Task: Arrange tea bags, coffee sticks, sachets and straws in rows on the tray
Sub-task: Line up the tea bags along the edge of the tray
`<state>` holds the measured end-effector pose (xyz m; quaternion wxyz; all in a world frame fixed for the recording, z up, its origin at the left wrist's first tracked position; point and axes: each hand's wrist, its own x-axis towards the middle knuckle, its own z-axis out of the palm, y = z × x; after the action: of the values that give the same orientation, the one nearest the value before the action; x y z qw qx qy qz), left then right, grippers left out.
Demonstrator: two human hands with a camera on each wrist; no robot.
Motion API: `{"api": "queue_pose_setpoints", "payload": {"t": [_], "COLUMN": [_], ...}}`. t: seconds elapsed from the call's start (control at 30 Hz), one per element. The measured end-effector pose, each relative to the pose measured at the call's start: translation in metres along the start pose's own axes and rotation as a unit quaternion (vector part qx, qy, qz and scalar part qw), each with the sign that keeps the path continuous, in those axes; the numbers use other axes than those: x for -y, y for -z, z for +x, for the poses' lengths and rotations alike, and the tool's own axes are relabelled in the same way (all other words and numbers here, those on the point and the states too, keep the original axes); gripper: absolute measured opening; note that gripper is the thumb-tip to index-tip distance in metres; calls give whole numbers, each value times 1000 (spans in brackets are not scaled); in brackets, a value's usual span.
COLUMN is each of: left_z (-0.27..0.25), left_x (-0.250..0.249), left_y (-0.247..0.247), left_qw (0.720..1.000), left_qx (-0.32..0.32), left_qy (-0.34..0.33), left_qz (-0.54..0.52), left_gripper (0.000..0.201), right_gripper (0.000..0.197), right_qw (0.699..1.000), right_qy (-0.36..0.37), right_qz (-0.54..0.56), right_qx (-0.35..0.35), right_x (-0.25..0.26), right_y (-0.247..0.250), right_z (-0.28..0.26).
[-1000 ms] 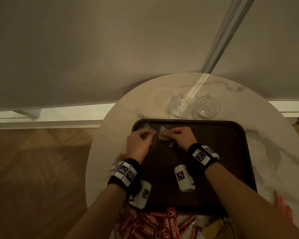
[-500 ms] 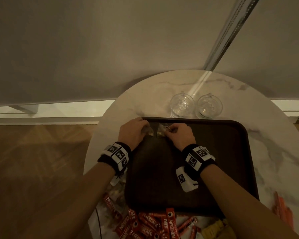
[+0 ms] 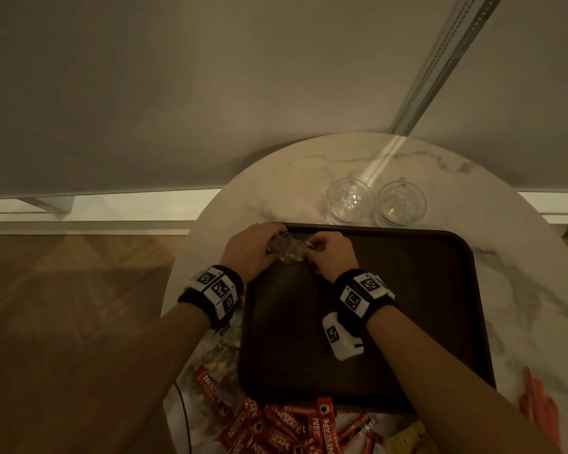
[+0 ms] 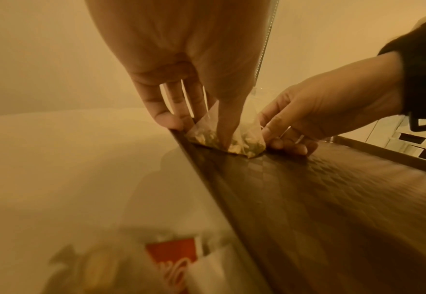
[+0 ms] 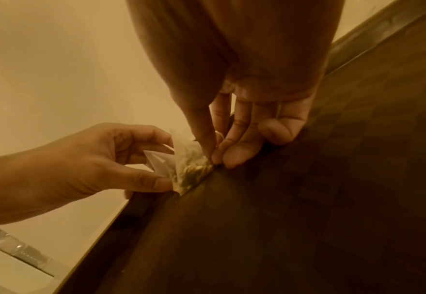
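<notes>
A round marble bench (image 3: 522, 290) stood by a pale wall. In the dark tray's (image 3: 440, 306) far left corner sat two soft, see-through pyramid tea bags (image 3: 287, 252), touching. The left hand (image 3: 248, 250) pinched one, the right hand (image 3: 330, 253) the other, both right beside them.

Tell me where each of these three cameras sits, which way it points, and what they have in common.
Head: worn on the head, looking forward and down at the tray on the round table; both forearms, left hand and right hand show.
Left wrist: looks along the left hand at the tea bags; the right hand reaches in.
Right wrist: looks along the right hand at the tray's corner; the left hand enters.
Shared: all show both hands pinching the tea bags.
</notes>
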<state>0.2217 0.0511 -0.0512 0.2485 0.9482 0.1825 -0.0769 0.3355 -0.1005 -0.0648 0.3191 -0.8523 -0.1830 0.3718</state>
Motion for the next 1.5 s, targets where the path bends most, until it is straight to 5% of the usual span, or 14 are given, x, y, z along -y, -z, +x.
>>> {"api": "queue_pose_setpoints", "payload": {"t": [0.37,1.27,1.5], "left_z": [-3,-7,-67], "left_x": [-7,-12,30], "left_y": [4,10,47], "left_qw": [1000,999,966], "left_qx": [7,-27,-139], "left_qy": [16,26,148], "left_qz": [-13,-10,-158], "left_gripper": [41,35,13], "right_gripper": [21,6,11], "right_qw": [996,999,998], "right_qy": [32,34,57], "right_qz": [-79,-19,-29], "right_qx": [-3,-6,-28], "right_x": [0,-7,-9], "right_y": [4,15,12], "right_z": [-9,-4,-11]}}
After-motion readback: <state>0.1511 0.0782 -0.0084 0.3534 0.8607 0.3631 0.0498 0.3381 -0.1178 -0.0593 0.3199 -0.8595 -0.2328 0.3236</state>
